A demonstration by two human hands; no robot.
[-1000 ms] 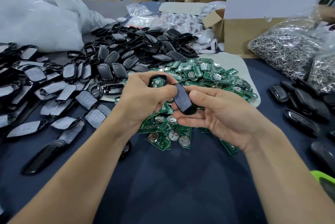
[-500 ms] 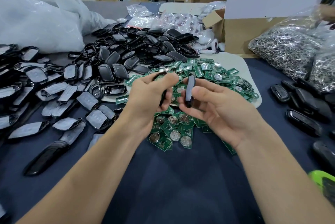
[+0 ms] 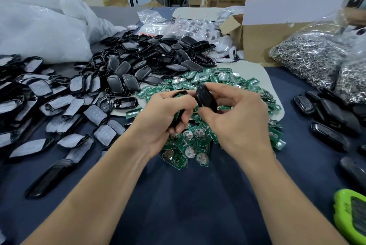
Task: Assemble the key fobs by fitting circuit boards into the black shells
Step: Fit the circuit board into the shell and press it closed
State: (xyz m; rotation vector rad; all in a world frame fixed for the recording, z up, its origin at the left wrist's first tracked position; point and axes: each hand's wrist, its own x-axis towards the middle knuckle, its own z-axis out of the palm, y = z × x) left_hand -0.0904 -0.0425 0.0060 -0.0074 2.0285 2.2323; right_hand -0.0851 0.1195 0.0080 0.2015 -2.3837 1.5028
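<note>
Black shell half [image 3: 205,98] pinched between thumb and curled fingers of right hand [image 3: 239,123]. Left hand [image 3: 164,119] grips second shell piece [image 3: 176,118], just beside the first. Circuit boards [image 3: 184,146] heaped directly beneath both hands.

Gripping one black shell piece [image 3: 176,118] in left hand [image 3: 164,119], fingers curled round it; pinching second black shell piece [image 3: 205,99] in right hand [image 3: 237,123], held just beside the first, above heap of green circuit boards [image 3: 217,82]. Behind-left, pile of black shells [image 3: 150,58]. At right, bagged metal rings [image 3: 309,58] and closed black fobs [image 3: 336,114] on dark blue table [image 3: 188,195].
</note>
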